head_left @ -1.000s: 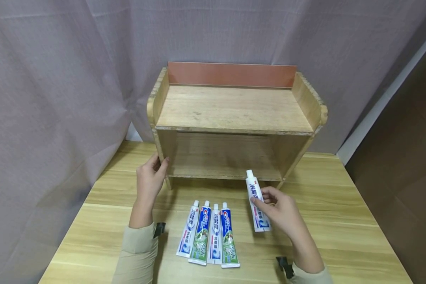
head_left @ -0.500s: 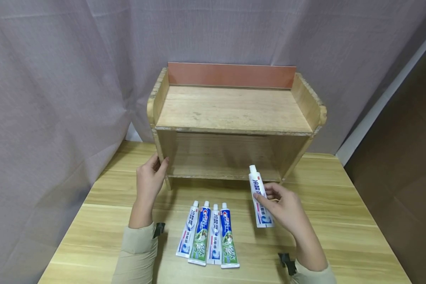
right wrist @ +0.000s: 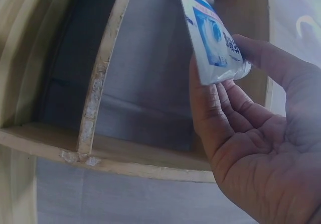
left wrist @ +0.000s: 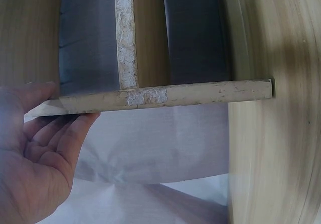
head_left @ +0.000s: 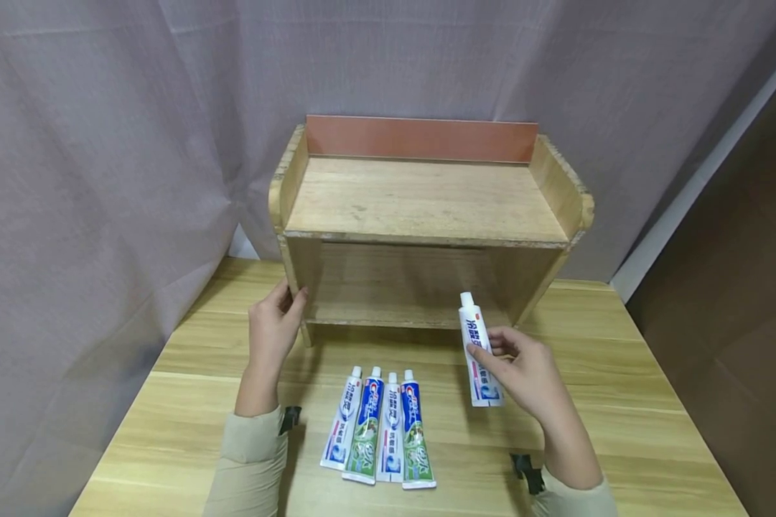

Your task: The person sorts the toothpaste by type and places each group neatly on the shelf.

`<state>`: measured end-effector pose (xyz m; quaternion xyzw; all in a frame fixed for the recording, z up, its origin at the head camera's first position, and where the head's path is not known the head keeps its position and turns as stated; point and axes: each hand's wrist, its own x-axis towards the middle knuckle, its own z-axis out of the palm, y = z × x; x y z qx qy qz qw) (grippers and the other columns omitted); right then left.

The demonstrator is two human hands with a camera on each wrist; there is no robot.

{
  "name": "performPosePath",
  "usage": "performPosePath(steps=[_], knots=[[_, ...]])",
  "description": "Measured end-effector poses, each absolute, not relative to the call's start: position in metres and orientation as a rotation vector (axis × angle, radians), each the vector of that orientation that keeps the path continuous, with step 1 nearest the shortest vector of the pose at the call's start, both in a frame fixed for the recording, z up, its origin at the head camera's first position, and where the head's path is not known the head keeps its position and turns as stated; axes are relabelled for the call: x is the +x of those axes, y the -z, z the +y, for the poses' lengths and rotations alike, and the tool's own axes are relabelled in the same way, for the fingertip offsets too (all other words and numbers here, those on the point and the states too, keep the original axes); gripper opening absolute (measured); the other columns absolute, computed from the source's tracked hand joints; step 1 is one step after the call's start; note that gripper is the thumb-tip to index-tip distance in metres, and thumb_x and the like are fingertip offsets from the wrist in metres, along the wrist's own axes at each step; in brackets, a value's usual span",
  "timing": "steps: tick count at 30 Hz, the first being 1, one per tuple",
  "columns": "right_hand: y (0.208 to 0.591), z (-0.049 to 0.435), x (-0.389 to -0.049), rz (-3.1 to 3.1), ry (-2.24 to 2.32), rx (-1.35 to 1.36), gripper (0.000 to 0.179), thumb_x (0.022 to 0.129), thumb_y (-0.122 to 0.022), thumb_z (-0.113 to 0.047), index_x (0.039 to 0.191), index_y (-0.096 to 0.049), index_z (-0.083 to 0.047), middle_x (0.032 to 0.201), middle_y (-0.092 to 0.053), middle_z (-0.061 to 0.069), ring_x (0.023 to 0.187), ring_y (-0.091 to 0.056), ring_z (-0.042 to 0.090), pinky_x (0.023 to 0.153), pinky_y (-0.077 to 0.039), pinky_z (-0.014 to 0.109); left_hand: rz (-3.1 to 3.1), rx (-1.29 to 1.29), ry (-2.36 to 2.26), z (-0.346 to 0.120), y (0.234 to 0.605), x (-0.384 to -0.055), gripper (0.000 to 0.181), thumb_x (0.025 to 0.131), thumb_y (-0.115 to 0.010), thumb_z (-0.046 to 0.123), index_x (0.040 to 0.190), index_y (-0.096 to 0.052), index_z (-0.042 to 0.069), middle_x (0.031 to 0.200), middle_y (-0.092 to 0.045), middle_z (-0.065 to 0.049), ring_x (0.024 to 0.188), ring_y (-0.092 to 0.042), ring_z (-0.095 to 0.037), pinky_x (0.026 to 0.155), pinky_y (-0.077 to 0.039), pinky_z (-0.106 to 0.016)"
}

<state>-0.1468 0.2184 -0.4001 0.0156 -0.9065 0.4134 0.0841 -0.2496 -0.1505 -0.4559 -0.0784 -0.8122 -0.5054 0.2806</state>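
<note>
A wooden two-tier shelf (head_left: 426, 205) stands on the table at centre. My left hand (head_left: 274, 319) grips the front edge of its left side panel; in the left wrist view the thumb and fingers lie on opposite faces of that panel (left wrist: 190, 93). My right hand (head_left: 523, 370) pinches a white toothpaste tube (head_left: 480, 355), cap up, held in front of the right part of the lower shelf. In the right wrist view the tube's flat end (right wrist: 213, 43) sits between thumb and fingers. Several more tubes lie side by side on the table, white ones (head_left: 342, 424) alternating with blue-green ones (head_left: 365, 434).
The wooden table (head_left: 620, 402) spreads around the shelf. A grey curtain (head_left: 136, 143) hangs behind and to the left. A brown panel (head_left: 730, 287) rises at the right. A reddish-brown strip (head_left: 420, 138) backs the top shelf.
My right hand has moved slightly up and to the right with the white toothpaste tube. The left hand keeps its place on the side panel, and the lying tubes stay put.
</note>
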Motion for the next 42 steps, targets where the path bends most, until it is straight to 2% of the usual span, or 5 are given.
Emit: performPosePath(steps=[10, 22, 32, 42], knots=[[0.392, 0.222, -0.149, -2.708, -1.196, 0.055, 0.036, 0.09, -0.077, -0.037, 0.109, -0.071, -0.006, 0.097, -0.074, 0.007, 0.086, -0.07, 0.021, 0.071, -0.062, 0.024, -2.18, -0.206, 1.339, -0.15, 0.457, -0.25, 0.032, 0.098, -0.067, 0.018, 0.127, -0.068, 0.005, 0.115, -0.07, -0.02, 0.099, -0.073, -0.033, 0.08, -0.063, -0.029], [0.379, 0.227, -0.151, -2.65, -1.229, 0.098, 0.035, 0.091, -0.077, -0.033, 0.109, -0.07, -0.003, 0.096, -0.074, 0.011, 0.084, -0.071, 0.023, 0.069, -0.062, 0.021, -2.19, -0.199, 1.331, -0.151, 0.456, -0.249, 0.032, 0.099, -0.067, 0.02, 0.127, -0.069, 0.006, 0.116, -0.07, -0.019, 0.1, -0.072, -0.032, 0.08, -0.063, -0.031], [0.363, 0.233, -0.152, -2.583, -1.158, 0.143, 0.03, 0.091, -0.077, -0.029, 0.106, -0.071, -0.003, 0.093, -0.075, 0.011, 0.079, -0.071, 0.017, 0.064, -0.061, 0.018, -2.188, -0.189, 1.327, -0.151, 0.456, -0.25, 0.031, 0.098, -0.067, 0.019, 0.127, -0.069, 0.006, 0.115, -0.071, -0.019, 0.098, -0.073, -0.031, 0.08, -0.063, -0.032], [0.35, 0.235, -0.154, -2.584, -1.105, 0.13, 0.031, 0.091, -0.077, -0.032, 0.107, -0.071, -0.005, 0.093, -0.075, 0.009, 0.079, -0.071, 0.014, 0.063, -0.062, 0.019, -2.19, -0.194, 1.332, -0.151, 0.455, -0.25, 0.031, 0.098, -0.067, 0.018, 0.127, -0.069, 0.006, 0.115, -0.071, -0.019, 0.098, -0.073, -0.032, 0.08, -0.063, -0.032]])
